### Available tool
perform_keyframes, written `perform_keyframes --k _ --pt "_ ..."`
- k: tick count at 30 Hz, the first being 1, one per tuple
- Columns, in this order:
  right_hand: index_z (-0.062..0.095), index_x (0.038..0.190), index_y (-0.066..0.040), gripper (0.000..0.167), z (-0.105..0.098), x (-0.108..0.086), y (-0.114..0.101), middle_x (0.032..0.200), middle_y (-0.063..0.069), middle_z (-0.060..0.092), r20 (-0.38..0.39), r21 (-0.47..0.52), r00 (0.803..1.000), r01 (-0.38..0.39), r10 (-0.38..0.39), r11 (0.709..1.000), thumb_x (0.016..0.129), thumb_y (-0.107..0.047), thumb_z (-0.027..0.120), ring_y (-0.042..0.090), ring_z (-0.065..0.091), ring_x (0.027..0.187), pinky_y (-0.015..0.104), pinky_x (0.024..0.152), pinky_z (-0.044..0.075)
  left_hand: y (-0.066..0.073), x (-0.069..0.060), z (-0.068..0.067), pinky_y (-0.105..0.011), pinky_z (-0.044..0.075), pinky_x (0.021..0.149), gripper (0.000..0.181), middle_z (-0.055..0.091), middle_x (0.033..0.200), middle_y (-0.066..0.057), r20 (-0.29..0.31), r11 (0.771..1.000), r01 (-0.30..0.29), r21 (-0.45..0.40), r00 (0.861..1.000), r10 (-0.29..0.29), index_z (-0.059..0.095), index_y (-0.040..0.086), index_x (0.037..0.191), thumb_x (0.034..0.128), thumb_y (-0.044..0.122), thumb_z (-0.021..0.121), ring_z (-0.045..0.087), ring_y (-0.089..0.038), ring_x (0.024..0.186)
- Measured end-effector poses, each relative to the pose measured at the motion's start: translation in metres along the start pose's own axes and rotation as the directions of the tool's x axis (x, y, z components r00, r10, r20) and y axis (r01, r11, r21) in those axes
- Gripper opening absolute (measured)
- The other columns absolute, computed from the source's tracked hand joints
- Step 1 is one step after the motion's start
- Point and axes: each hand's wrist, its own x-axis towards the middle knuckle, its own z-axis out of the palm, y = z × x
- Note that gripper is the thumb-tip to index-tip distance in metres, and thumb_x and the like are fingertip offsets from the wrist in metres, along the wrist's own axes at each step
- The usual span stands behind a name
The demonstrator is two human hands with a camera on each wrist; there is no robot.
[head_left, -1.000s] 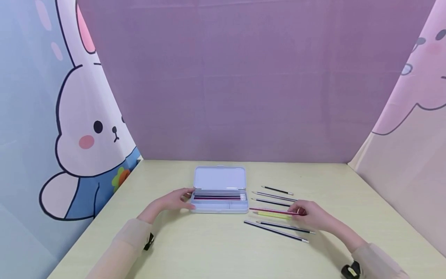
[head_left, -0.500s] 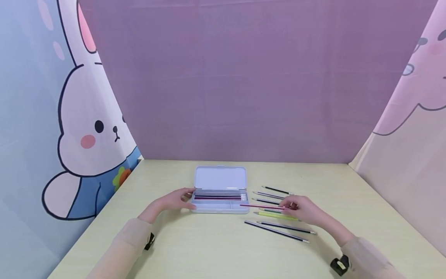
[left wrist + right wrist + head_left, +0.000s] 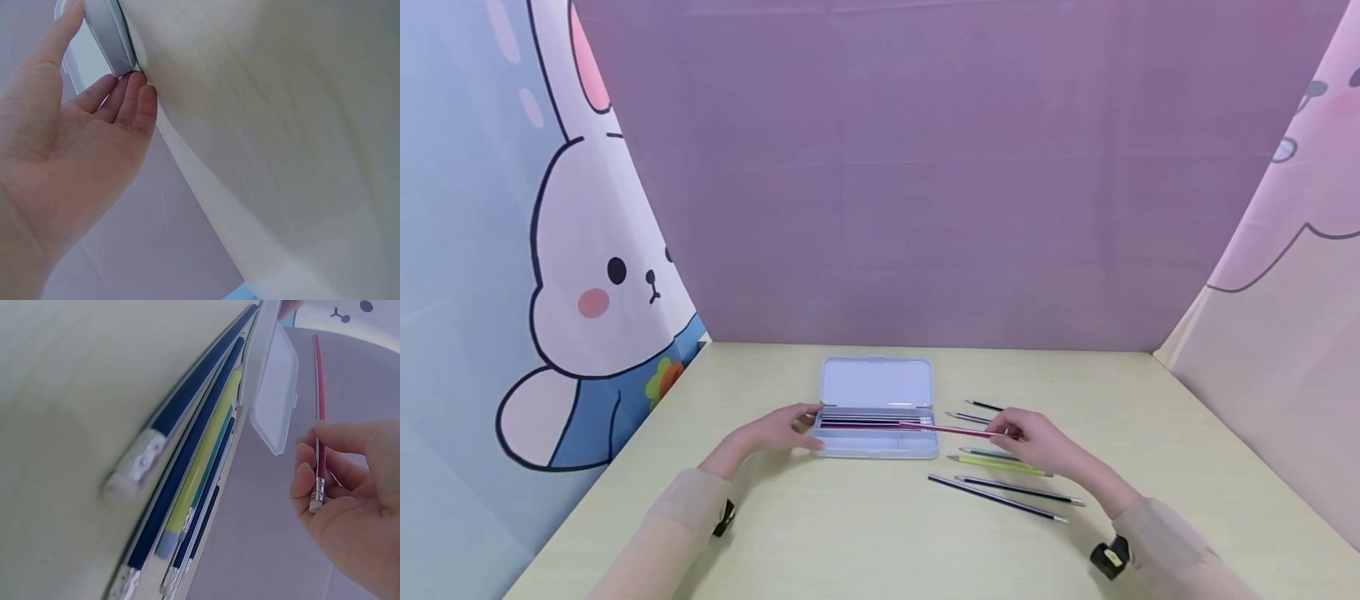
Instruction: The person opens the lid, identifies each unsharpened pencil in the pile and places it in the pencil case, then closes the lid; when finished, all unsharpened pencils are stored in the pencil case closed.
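The open white pencil case (image 3: 857,446) sits mid-table, its lid (image 3: 877,383) tipped back and several pencils (image 3: 865,421) lying in its rear compartment. At the case's left end is my left hand (image 3: 775,429), thumb at the front corner and fingers at the rear; the left wrist view shows the fingertips against the case's side (image 3: 106,34). My right hand (image 3: 1037,437) pinches a red pencil (image 3: 958,430) near its eraser end. That pencil is held above the table, its far end over the right part of the case. In the right wrist view the pencil's metal band and eraser (image 3: 317,497) show below the thumb.
Right of the case lie a yellow pencil (image 3: 1000,464), a green pencil (image 3: 981,452) and two dark pencils, one nearer (image 3: 992,497) and one behind it (image 3: 1018,490). Other dark pencils (image 3: 970,417) are partly hidden behind my right hand. A purple cloth (image 3: 887,183) hangs behind the table.
My right hand has lifted the red pencil off the table and carried it left and away from me, over the case's right end. The left hand stays at the case.
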Motion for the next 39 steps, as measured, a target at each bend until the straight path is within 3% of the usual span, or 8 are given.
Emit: perform_keyframes --k 8,17,23,39 --pt "0.066 0.095 -0.006 0.008 0.005 0.010 -0.001 0.081 -0.002 0.053 -0.040 -0.014 0.999 0.037 -0.037 0.999 0.089 -0.006 0.061 0.005 0.044 0.066 0.019 0.056 0.043 -0.001 0.001 0.000 -0.051 0.040 0.101 0.077 0.050 0.133 -0.017 -0.006 1.000 -0.004 -0.007 1.000 0.004 0.039 0.000 0.140 0.0798 0.032 0.074 0.050 -0.032 0.118" --pt "0.068 0.096 -0.008 0.009 0.009 0.023 -0.006 0.081 -0.003 0.056 -0.091 -0.027 0.996 -0.011 0.009 1.000 0.089 -0.009 0.063 0.008 0.046 0.069 0.021 0.057 0.043 -0.002 0.001 0.000 -0.050 0.041 0.100 0.077 0.051 0.132 -0.017 0.000 1.000 -0.018 -0.016 1.000 0.018 0.039 -0.001 0.140 0.0797 0.031 0.074 0.050 -0.032 0.116" --pt "0.070 0.095 -0.007 0.009 0.014 0.032 -0.008 0.082 -0.002 0.059 -0.126 -0.028 0.992 0.027 -0.031 0.999 0.087 -0.008 0.065 0.007 0.048 0.070 0.020 0.057 0.043 -0.003 0.002 0.001 -0.049 0.042 0.099 0.078 0.051 0.132 -0.017 0.004 1.000 -0.019 -0.007 1.000 0.019 0.038 0.000 0.140 0.0795 0.032 0.074 0.050 -0.032 0.117" --pt "0.072 0.092 -0.008 0.008 0.026 0.056 -0.020 0.079 -0.002 0.060 -0.114 -0.020 0.993 0.017 -0.019 1.000 0.086 -0.008 0.066 0.009 0.048 0.068 0.020 0.055 0.042 -0.002 0.002 0.001 -0.050 0.041 0.099 0.077 0.051 0.132 -0.017 -0.001 1.000 -0.004 -0.018 1.000 0.004 0.039 0.001 0.140 0.0796 0.032 0.074 0.050 -0.032 0.117"
